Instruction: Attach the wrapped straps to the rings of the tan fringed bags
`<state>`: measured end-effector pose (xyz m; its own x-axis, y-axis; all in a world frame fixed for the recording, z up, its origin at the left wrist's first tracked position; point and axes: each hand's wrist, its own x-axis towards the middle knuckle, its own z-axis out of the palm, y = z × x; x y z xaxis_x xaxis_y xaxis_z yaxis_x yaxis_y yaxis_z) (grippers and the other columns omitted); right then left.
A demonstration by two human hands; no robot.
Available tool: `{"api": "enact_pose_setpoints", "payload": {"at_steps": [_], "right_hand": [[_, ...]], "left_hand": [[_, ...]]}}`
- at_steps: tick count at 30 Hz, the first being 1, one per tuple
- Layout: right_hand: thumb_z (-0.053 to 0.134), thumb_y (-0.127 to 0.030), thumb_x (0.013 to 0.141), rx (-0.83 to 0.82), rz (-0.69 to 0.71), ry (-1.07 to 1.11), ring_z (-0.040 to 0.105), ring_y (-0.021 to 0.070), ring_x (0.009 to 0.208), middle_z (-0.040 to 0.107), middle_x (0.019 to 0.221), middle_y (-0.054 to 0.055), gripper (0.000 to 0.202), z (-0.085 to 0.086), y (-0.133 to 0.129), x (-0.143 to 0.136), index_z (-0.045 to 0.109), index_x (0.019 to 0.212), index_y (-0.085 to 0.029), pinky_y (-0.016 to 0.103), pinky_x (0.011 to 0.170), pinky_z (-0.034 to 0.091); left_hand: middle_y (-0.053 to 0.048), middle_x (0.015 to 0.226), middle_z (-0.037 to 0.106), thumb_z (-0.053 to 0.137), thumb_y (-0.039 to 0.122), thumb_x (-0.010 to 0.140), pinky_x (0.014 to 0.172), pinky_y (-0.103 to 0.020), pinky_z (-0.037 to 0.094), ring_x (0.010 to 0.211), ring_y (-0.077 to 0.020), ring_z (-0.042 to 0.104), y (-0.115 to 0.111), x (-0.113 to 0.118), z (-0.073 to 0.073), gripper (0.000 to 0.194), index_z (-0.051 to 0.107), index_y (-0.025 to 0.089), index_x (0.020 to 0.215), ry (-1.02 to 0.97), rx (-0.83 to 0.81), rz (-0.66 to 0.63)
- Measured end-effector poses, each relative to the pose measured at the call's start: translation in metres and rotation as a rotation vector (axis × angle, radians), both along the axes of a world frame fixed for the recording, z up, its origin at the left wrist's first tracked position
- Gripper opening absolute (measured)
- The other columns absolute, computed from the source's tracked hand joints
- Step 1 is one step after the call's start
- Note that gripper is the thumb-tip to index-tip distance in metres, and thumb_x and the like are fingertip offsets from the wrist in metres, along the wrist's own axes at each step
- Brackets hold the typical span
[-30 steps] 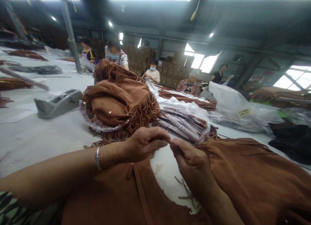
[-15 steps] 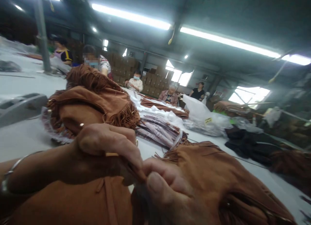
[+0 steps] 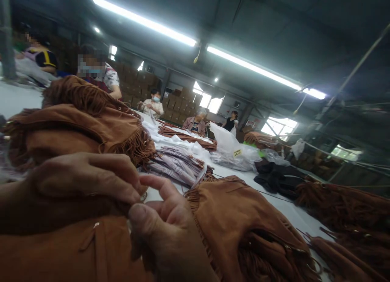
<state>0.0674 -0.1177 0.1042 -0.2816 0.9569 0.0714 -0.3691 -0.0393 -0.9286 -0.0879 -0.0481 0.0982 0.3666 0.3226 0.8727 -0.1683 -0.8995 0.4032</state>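
My left hand (image 3: pixel 88 178) reaches in from the left, its fingers bent and pinched together at the tips. My right hand (image 3: pixel 169 223) meets it there, thumb and forefinger closed against the left fingertips. What they pinch is small and mostly hidden by the fingers. Below them lies a brown suede bag (image 3: pixel 57 251) with a zip pull and a vertical strip on its front. Just right of my right hand is another brown fringed bag (image 3: pixel 225 209), its opening toward me. Beyond my left hand rises a pile of brown fringed bags (image 3: pixel 88 125).
A bundle of straps in pale wrapping (image 3: pixel 176 166) lies mid-table, with brown strips (image 3: pixel 185 135) behind it. Clear plastic bags (image 3: pixel 231 152), dark cloth (image 3: pixel 274 178) and more fringed brown pieces (image 3: pixel 344 204) are to the right. Several people sit or stand around the white table (image 3: pixel 252 178).
The view has swung right, so everything sits further left. Both hands stay together; the brown edge seen between the fingers before is now hidden, and my right forefinger is raised higher.
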Motion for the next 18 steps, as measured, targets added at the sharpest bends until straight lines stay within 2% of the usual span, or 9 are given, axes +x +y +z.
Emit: {"api": "enact_pose_setpoints", "payload": {"at_steps": [2,3,5,8,11,15,18], "right_hand": [[0.071,-0.041,0.072,0.072,-0.046,-0.134,0.034,0.0025,0.031,0.051,0.049,-0.009,0.050,-0.003,0.011,0.005,0.054,0.112,-0.018,0.013,0.030,0.025],[0.069,-0.042,0.073,0.084,-0.060,-0.176,0.034,0.0024,0.032,0.050,0.048,-0.008,0.047,-0.006,0.016,0.007,0.057,0.110,-0.016,0.013,0.030,0.023],[0.070,-0.043,0.071,0.061,-0.076,-0.195,0.033,0.0019,0.032,0.047,0.045,-0.008,0.038,-0.016,0.027,0.010,0.062,0.095,-0.014,0.014,0.031,0.022],[0.070,-0.043,0.071,-0.036,-0.121,-0.213,0.028,0.0006,0.031,0.045,0.042,-0.008,0.032,-0.035,0.046,0.015,0.059,0.076,-0.013,0.015,0.031,0.018],[0.067,-0.046,0.072,-0.130,-0.199,-0.284,0.024,0.0002,0.029,0.045,0.042,-0.008,0.034,-0.055,0.066,0.023,0.056,0.074,-0.014,0.015,0.030,0.012],[0.064,-0.050,0.072,-0.287,-0.334,-0.377,0.024,-0.0003,0.029,0.043,0.042,-0.010,0.036,-0.083,0.090,0.030,0.050,0.072,-0.016,0.012,0.030,0.012],[0.063,-0.051,0.072,-0.373,-0.404,-0.405,0.024,-0.0006,0.028,0.043,0.042,-0.011,0.036,-0.105,0.103,0.030,0.048,0.074,-0.018,0.011,0.030,0.013]], "left_hand": [[0.000,0.082,0.065,0.059,0.013,0.078,0.059,-0.012,0.046,0.068,-0.0074,0.061,0.016,-0.009,0.007,0.021,0.071,0.022,0.094,0.282,0.010,-0.075],[-0.001,0.085,0.065,0.059,0.012,0.078,0.062,-0.014,0.047,0.071,-0.0089,0.062,0.023,-0.012,0.006,0.024,0.069,0.023,0.097,0.368,-0.002,-0.077],[-0.002,0.085,0.065,0.058,0.013,0.079,0.064,-0.016,0.048,0.073,-0.0101,0.062,0.036,-0.015,-0.003,0.025,0.067,0.024,0.100,0.392,-0.046,0.011],[-0.001,0.075,0.064,0.059,0.023,0.079,0.058,-0.016,0.044,0.064,-0.0095,0.059,0.058,-0.006,-0.022,0.019,0.065,0.017,0.096,0.437,-0.163,0.141],[0.000,0.067,0.061,0.057,0.029,0.077,0.054,-0.016,0.040,0.059,-0.0090,0.054,0.089,0.008,-0.035,0.020,0.065,0.012,0.086,0.609,-0.368,0.129],[0.002,0.057,0.054,0.057,0.025,0.073,0.046,-0.017,0.034,0.049,-0.0070,0.046,0.141,0.019,-0.053,0.016,0.062,0.009,0.074,0.581,-0.715,0.134],[0.002,0.057,0.053,0.055,0.024,0.074,0.043,-0.018,0.032,0.044,-0.0060,0.042,0.174,0.022,-0.076,0.014,0.060,0.010,0.077,0.613,-0.850,0.165]]}}
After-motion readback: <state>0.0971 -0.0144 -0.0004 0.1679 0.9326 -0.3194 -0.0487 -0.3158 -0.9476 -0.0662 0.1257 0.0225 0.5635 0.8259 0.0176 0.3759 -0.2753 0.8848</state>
